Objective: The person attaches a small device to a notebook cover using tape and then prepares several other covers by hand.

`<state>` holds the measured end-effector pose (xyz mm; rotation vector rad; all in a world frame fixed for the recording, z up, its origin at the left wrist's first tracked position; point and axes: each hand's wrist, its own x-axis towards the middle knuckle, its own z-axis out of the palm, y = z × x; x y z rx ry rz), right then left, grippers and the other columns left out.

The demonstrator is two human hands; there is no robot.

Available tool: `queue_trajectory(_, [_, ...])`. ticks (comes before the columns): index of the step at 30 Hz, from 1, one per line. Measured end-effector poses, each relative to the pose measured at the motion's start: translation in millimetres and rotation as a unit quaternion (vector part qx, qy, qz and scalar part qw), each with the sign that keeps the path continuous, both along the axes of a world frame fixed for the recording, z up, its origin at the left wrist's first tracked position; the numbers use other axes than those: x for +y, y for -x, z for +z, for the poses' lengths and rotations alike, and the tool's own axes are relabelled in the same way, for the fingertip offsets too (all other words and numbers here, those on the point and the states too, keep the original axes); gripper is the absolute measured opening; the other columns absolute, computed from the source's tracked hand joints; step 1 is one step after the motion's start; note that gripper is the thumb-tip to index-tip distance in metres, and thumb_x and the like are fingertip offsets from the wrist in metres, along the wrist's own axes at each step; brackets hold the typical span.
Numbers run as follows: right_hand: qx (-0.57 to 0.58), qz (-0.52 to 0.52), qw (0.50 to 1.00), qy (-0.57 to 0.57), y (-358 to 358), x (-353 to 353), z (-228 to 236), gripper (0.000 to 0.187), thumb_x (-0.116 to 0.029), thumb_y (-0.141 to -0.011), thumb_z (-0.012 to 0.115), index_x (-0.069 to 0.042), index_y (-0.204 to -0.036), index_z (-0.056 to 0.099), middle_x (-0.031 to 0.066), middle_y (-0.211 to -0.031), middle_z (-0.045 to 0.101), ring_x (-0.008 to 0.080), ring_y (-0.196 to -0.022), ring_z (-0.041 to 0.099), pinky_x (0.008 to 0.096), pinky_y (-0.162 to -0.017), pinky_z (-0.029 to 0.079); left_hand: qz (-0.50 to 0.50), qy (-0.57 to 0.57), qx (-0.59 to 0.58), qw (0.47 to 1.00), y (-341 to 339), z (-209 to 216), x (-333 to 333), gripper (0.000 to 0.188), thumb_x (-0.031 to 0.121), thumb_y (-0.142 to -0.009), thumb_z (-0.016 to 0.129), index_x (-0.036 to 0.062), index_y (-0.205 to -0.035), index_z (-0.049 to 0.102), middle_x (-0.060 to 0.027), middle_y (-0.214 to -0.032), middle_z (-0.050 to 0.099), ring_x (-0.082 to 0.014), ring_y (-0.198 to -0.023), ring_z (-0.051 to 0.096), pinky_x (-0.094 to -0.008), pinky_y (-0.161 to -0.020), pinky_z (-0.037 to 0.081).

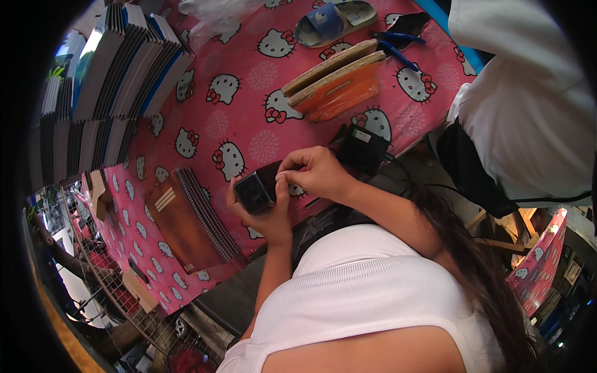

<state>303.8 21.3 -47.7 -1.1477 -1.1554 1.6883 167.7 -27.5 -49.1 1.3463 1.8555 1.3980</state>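
In front of my body, my left hand (273,225) is wrapped round a small black square box (255,192) with a glossy top, its thumb along the near side. My right hand (323,174) is closed in a pinch close to the left thumb, at the box's right side. Whatever lies between those fingertips is too small to make out. A dark strip shows between the box and the right hand. Just beyond the right wrist sits a black case (362,148) with a pale label and a cable.
Notebooks stand in tall stacks (118,81) at the left of the pink patterned table cover (249,81). Nearer lie brown covers (186,224) beside a spiral-bound edge. Orange-faced boards (345,93), a slipper (336,23) and blue-handled pliers (398,50) lie farther off. A person in white (535,118) is at right.
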Motion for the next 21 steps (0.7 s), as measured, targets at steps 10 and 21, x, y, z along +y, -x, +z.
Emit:
queue_trajectory(10, [-0.009, 0.010, 1.000, 0.004, -1.6, -1.9, 1.8, 0.011, -0.007, -0.080, 0.069, 0.000, -0.088, 0.069, 0.0052, -0.077, 0.069, 0.0062, -0.071, 0.060, 0.0239, -0.066, 0.049, 0.024, -0.066, -0.007, 0.997, -19.5, 13.2, 5.7, 0.070, 0.003, -0.074, 0.074, 0.0000, -0.128, 0.030, -0.0152, -0.123, 0.046, -0.0201, -0.108, 0.051, -0.0318, -0.093, 0.047])
queue_trajectory(21, [-0.041, 0.010, 0.998, -0.037, -0.5, -3.0, 1.4, 0.013, -0.009, -0.080, 0.070, 0.000, -0.088, 0.069, 0.0071, -0.077, 0.069, 0.0086, -0.072, 0.063, 0.0255, -0.068, 0.050, 0.049, -0.144, 0.003, 0.988, -19.3, 7.4, 10.3, 0.067, -0.001, -0.071, 0.074, -0.0003, -0.124, 0.032, -0.0144, -0.126, 0.042, -0.0195, -0.101, 0.054, -0.0294, -0.086, 0.051])
